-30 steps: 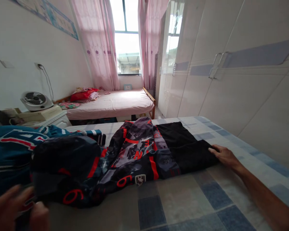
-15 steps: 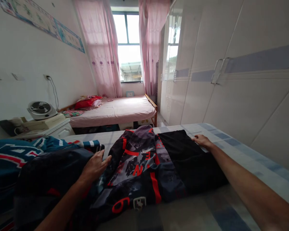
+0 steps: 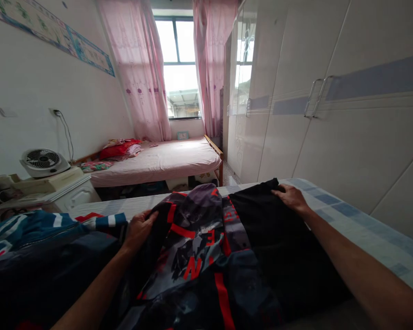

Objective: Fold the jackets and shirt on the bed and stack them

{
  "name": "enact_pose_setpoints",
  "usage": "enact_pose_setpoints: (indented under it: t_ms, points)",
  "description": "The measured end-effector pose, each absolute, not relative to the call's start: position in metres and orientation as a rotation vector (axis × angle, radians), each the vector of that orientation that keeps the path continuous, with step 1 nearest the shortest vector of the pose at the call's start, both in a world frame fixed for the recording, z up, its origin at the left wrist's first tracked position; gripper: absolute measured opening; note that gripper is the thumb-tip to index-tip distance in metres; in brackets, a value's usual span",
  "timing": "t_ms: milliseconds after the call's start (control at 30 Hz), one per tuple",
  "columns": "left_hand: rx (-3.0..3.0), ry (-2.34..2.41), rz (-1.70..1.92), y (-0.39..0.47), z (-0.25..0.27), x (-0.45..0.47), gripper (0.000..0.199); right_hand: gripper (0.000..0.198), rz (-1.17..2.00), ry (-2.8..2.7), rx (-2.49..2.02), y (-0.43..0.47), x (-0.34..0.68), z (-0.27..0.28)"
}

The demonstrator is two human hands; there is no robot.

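1. Since half a second ago, the left hand (image 3: 140, 228) has been closing onto the printed garment (image 3: 199, 256), and the black panel (image 3: 282, 247) has been rising at its far corner under the right hand (image 3: 292, 197).
2. The near end of the printed garment is running out of view at the bottom; red letters E and N are showing, while folds are hiding the rest. Dark cloth (image 3: 58, 270) is lying at the left, cut off by the edge, and I cannot tell whether it is joining the garment.
3. The left hand is pinching the dark far-left edge, fingers bent together, its tips partly hidden. The right hand is gripping the panel's far-right corner between thumb and fingers, with no gap showing. Both forearms are stretching forward, set wide apart.
4. The printed garment is lying across a checked bed (image 3: 344, 206), between the hands; a teal garment (image 3: 55, 229) is resting to its left.
5. Beyond, a pink bed (image 3: 168, 153) is standing below the window (image 3: 182, 89), a fan (image 3: 43, 160) is sitting at left, and a white wardrobe (image 3: 358, 151) is lining the right.
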State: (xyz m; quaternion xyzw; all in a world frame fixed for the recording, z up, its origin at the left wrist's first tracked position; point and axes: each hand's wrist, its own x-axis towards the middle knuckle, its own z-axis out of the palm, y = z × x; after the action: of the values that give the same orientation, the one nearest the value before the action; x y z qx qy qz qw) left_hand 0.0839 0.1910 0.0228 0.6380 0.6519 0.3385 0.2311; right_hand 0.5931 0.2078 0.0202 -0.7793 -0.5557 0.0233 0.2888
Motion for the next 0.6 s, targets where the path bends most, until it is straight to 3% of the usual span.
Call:
enact_pose_setpoints:
  t_ms: [133, 267, 400, 600]
  points:
    - [1.828, 1.756, 1.137, 0.203, 0.016, 0.099, 0.048, 0.05, -0.206, -1.333, -2.189, 0.201, 0.61, 0.034]
    - [1.882, 1.895, 1.043, 0.214, 0.004, 0.107, 0.035, 0.047, -0.08, -1.37, -2.338, 0.2, 0.616, 0.023]
    - [2.031, 1.943, 1.011, 0.187, 0.01, 0.097, 0.043, 0.048, -0.008, -1.435, -2.341, 0.173, 0.629, 0.012]
    - [2.054, 1.559, 0.565, 0.094, 0.028, 0.079, 0.044, 0.049, 0.09, -1.472, -2.362, 0.087, 0.662, 0.006]
